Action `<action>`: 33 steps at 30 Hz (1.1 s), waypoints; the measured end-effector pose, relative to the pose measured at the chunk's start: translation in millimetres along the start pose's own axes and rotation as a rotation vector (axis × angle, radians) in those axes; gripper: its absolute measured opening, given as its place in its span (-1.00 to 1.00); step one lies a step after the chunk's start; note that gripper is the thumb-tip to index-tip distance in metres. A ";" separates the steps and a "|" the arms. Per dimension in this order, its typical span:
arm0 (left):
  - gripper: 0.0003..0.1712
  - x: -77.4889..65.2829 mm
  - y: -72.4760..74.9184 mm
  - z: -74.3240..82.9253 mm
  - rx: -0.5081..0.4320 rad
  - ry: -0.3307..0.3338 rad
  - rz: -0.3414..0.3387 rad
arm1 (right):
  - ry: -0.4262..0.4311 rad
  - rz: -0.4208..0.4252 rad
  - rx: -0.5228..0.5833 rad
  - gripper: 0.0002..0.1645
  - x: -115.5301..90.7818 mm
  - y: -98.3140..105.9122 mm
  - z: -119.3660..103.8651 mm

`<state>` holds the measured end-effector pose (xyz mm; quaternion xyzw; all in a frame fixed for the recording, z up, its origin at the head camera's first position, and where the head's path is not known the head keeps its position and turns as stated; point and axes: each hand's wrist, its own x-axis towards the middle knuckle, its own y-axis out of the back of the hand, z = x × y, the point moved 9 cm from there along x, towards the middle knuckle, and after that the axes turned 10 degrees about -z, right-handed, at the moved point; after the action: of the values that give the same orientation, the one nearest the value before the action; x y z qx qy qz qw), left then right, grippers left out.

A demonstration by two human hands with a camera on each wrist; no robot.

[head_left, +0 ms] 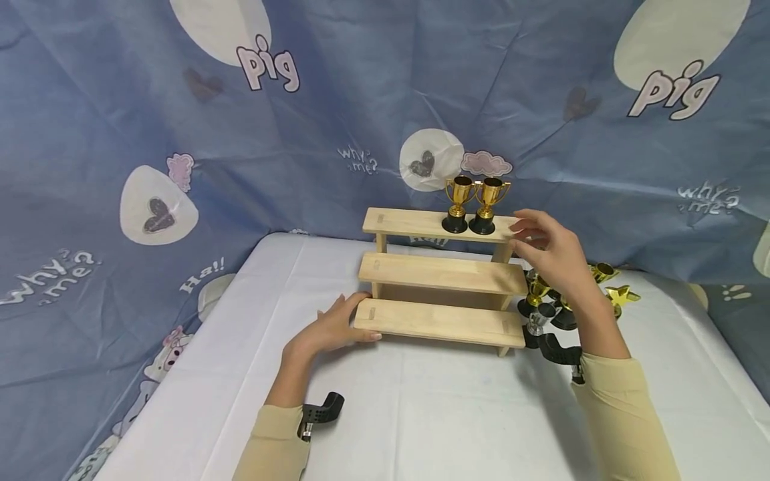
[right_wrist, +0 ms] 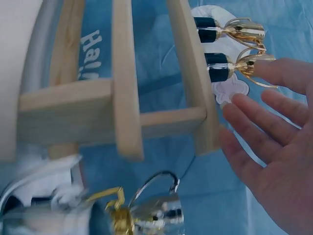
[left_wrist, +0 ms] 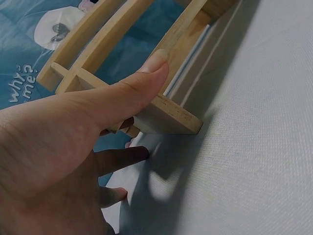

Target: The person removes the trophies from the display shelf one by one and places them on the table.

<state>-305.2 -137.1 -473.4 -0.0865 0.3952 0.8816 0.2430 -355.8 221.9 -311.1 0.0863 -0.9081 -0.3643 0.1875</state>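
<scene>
Stand [head_left: 442, 274], wooden, three-tiered, set on white cloth [head_left: 445, 414] before a blue printed backdrop [head_left: 301, 167]. Top tier [head_left: 421, 222]: two gold cups [head_left: 490, 192], upright, side by side, toward its right end; left part of the board bare. Middle tier [head_left: 421, 269] and bottom tier [head_left: 439, 321]: bare.

Loose stock: trophies on the cloth just beside the stand's right end, including further gold cups [head_left: 538, 290], a silver cup [head_left: 539, 319] and a star trophy [head_left: 623, 296]; full count hidden by the right arm [head_left: 613, 394].

Left hand [head_left: 333, 327]: gripping the bottom tier's left end, thumb on the board, some fingers spread clear. Right hand [head_left: 553, 250]: nothing held, fingers apart and loosely bent, at the top tier's right end, near the cups; contact with the board cannot be told.

Progress, as judged: early; two pieces placed, the loose stock apparently left to shelve.
</scene>
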 end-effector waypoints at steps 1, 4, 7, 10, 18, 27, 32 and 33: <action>0.07 0.1 0.4 0.0 -0.001 0.000 0.001 | -0.005 -0.004 0.009 -0.42 2.9 0.4 -0.8; 0.06 -0.4 1.0 0.5 0.001 -0.005 0.001 | -0.028 -0.007 0.037 -0.37 11.3 3.2 -3.4; 0.07 -1.0 2.4 0.5 -0.003 -0.010 0.003 | -0.030 0.011 0.050 -0.35 19.3 8.5 -8.5; 0.07 -1.2 3.8 0.5 -0.008 -0.011 0.006 | -0.029 0.019 0.067 -0.28 27.3 12.8 -13.6; 0.07 -0.5 2.0 -0.6 -0.003 -0.004 -0.005 | -0.039 0.002 0.066 -0.21 40.4 12.6 -19.5; 0.07 -0.7 0.8 -0.1 -0.004 0.009 -0.007 | -0.027 0.027 0.071 -0.36 40.5 10.4 -19.6; 0.06 -0.9 0.8 -0.3 -0.006 0.011 -0.002 | -0.006 0.097 0.072 -0.50 41.9 15.9 -22.5; 0.05 -1.0 0.8 -0.7 -0.006 0.012 0.000 | -0.007 0.110 0.067 -0.53 41.7 16.9 -22.8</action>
<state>-304.8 -138.4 -473.0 -0.0925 0.3939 0.8823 0.2404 -385.1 207.5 -272.6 0.0410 -0.9237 -0.3232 0.2014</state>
